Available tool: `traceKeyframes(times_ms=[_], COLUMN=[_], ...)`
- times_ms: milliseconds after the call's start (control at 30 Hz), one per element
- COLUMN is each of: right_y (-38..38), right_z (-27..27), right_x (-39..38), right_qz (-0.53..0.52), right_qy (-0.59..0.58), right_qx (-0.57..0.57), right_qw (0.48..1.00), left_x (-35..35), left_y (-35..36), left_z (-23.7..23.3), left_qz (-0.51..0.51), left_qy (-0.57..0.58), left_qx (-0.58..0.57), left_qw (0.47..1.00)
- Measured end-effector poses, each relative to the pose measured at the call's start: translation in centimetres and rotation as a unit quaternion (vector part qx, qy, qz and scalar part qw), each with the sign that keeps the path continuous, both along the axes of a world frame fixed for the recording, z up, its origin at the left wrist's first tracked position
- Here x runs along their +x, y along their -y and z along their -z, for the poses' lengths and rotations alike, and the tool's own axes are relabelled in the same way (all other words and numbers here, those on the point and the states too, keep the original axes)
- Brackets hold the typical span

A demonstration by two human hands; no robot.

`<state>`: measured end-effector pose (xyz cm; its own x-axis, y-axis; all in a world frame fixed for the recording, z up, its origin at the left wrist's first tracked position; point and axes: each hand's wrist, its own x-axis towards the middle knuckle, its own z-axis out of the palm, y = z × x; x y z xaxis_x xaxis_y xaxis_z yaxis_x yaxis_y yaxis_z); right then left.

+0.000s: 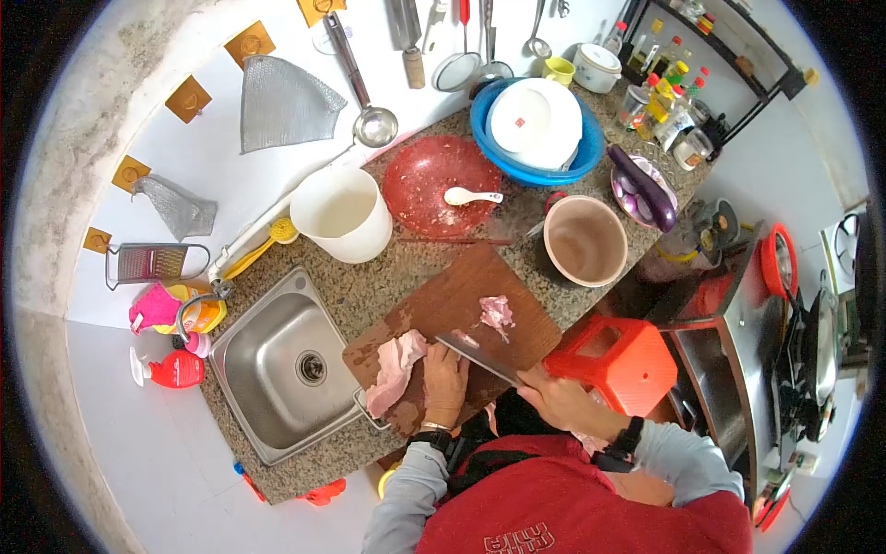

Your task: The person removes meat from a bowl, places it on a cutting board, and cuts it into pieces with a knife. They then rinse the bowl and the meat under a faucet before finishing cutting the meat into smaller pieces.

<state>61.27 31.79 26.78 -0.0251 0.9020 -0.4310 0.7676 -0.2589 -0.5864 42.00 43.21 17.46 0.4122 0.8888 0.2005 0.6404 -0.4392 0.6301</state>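
Note:
On the wooden cutting board (461, 286) my right hand (561, 399) grips the handle of a knife (480, 358), its blade pointing up and left. My left hand (445, 383) rests on the board just left of the blade, its fingers curled; what lies beneath them is hidden. Touching the left side of that hand is a long strip of raw meat (395, 371). A small heap of cut meat (496, 314) sits farther up the board, with a small piece (466, 339) beside the blade.
Left of the board is a steel sink (268, 374). Behind stand a white bucket (343, 217), a red tray (429, 175) with a spoon, a blue basin (592, 157) of plates and a beige pot (586, 242). A red stool (637, 369) stands at the right.

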Motion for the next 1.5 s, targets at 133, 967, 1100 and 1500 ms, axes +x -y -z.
traceKeyframes(times_ms=[133, 967, 1100, 1500], right_y=[-6.1, -2.2, -1.5, -9.1], right_z=[0.4, 1.0, -0.1, 2.3], right_x=[-2.4, 1.3, 1.5, -5.4], right_qz=[-0.099, 0.056, 0.018, -0.062], right_qy=[-0.024, -0.078, -0.075, 0.017], right_qx=[0.073, 0.031, 0.062, 0.104], right_qw=[0.992, 0.995, 0.995, 0.992], left_x=[-0.2, -0.3, -0.5, -1.0], left_y=[-0.2, 1.1, 1.5, 1.2], left_z=[0.2, -0.5, 0.0, 0.5], left_qz=[0.01, -0.011, -0.025, 0.032], left_qy=[0.024, 0.017, 0.009, -0.062], left_qx=[0.032, 0.034, 0.002, 0.024], left_qw=[0.999, 0.999, 1.0, 0.997])
